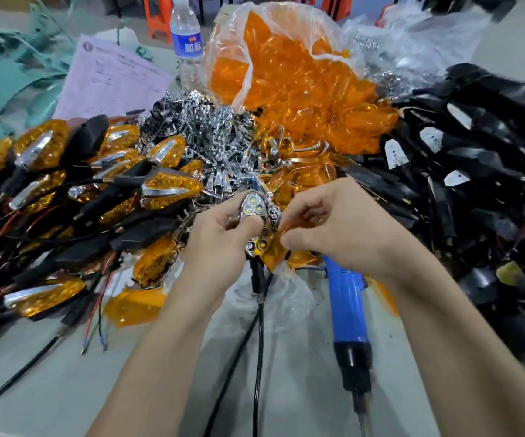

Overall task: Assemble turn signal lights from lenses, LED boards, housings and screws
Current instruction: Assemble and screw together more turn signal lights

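The left grip [223, 228] curls its fingers round a chrome LED board [255, 209], its three lamps facing up, held above the bench [302, 389] in front of the parts heaps. The right grip [327, 222] pinches an amber lens [272, 249] just beside and below the board, close against it. A blue screwdriver [346, 304] lies on the bench under the right wrist.

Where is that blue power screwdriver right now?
The screwdriver lies on the table just right of centre in the head view, below the right hand, with black cables to its left.
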